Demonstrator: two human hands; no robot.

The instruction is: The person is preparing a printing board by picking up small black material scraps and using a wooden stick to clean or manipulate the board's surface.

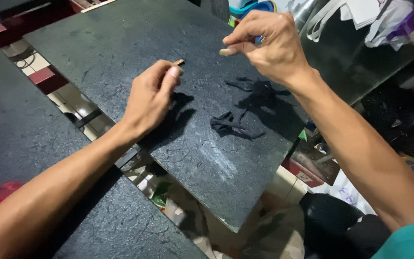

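Observation:
My left hand (150, 97) hovers over a dark slate board (135, 43), fingers closed on a thin brown stick (178, 62) whose tip pokes out past the thumb. My right hand (269, 44) is raised above the board's far right part, thumb and fingers pinched together; what it pinches is too small to make out. Between and below the hands, a small crumpled black scrap (227, 124) lies on the board, with another thin black strip (238, 85) further back.
A second dark board (20, 129) lies at the left, separated by a gap showing tiled floor and clutter (168, 196). White bags and cloth (360, 19) pile at the top right. A blue round object (255, 7) sits behind the right hand.

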